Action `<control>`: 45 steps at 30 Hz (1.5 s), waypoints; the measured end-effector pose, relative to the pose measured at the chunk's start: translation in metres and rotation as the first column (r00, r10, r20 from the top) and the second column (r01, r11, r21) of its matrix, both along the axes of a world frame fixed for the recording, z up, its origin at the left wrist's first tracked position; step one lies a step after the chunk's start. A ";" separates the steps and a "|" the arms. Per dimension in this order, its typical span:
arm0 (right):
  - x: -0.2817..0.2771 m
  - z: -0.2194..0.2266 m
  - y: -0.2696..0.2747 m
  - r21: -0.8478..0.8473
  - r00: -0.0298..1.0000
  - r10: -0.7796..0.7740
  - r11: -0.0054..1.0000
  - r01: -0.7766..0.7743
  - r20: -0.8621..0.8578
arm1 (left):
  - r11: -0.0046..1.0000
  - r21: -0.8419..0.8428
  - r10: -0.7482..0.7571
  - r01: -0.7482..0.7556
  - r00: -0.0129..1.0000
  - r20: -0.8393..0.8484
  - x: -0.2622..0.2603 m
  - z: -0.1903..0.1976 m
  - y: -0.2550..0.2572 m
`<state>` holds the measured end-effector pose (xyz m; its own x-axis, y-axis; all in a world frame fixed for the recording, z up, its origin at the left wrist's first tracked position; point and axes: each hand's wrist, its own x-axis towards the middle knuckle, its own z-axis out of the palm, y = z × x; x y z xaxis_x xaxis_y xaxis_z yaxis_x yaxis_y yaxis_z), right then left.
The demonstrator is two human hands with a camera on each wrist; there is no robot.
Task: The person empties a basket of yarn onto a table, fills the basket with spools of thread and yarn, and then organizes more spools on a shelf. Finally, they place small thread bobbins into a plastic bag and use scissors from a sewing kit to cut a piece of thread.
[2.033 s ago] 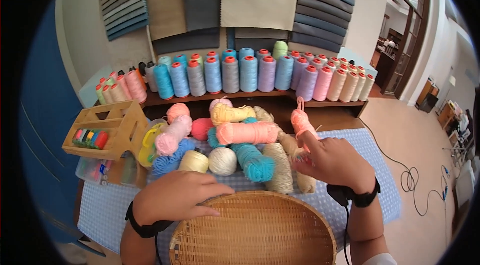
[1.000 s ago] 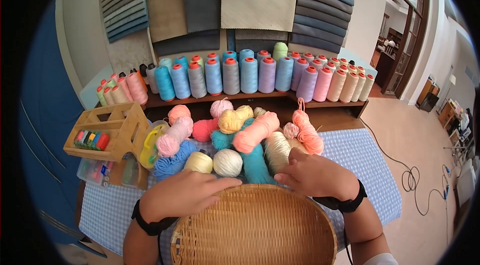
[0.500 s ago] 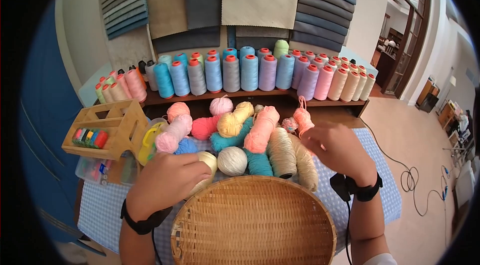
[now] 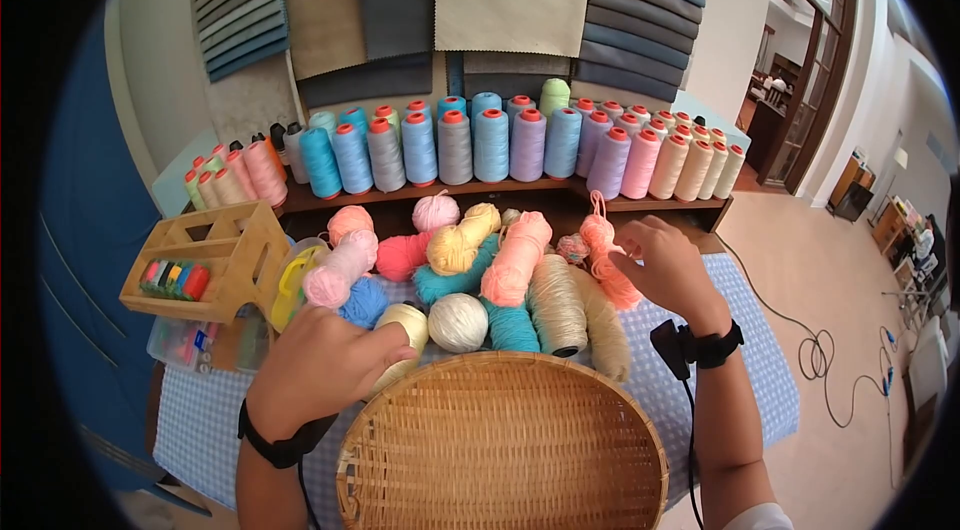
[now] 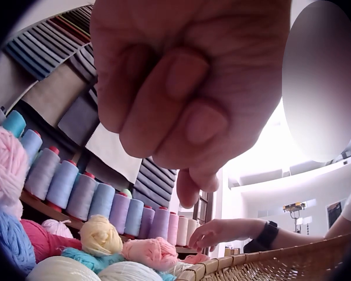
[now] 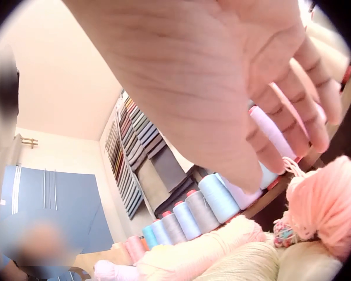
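In the head view my left hand point(image 4: 315, 365) is beside a pale yellow ball point(image 4: 412, 322), over the cloth left of the wicker basket point(image 4: 500, 450). The left wrist view shows the fingers of that hand point(image 5: 181, 93) curled toward the palm, with nothing visible in them. My right hand point(image 4: 665, 265) hovers by the looped coral skein point(image 4: 607, 260) at the pile's right. Its fingers point(image 6: 292, 117) are spread and loosely extended, holding nothing. Between the hands lie a white ball point(image 4: 458, 322), a coral skein point(image 4: 517, 255), a cream skein point(image 4: 558, 305) and a beige skein point(image 4: 600, 325).
A shelf point(image 4: 440, 198) with rows of thread cones point(image 4: 491, 145) stands behind the yarn. At left is a wooden organizer point(image 4: 215, 255) above plastic boxes point(image 4: 185, 342). Blue checked cloth point(image 4: 740, 330) covers the table. Cables point(image 4: 815, 360) lie on the floor at right.
The middle coral skein has turned from crosswise to nearly lengthwise. My left hand has shifted left from the basket rim. My right hand came to the rim, then moved back out right, off the yarn.
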<state>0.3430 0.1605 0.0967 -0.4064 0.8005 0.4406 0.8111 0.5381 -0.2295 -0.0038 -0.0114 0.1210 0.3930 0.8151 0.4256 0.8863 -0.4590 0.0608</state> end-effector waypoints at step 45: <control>-0.029 -0.006 -0.038 -0.374 0.871 0.480 0.830 -0.413 0.103 | 0.828 -0.433 0.340 -0.355 0.933 -0.115 -0.002 -0.045 0.021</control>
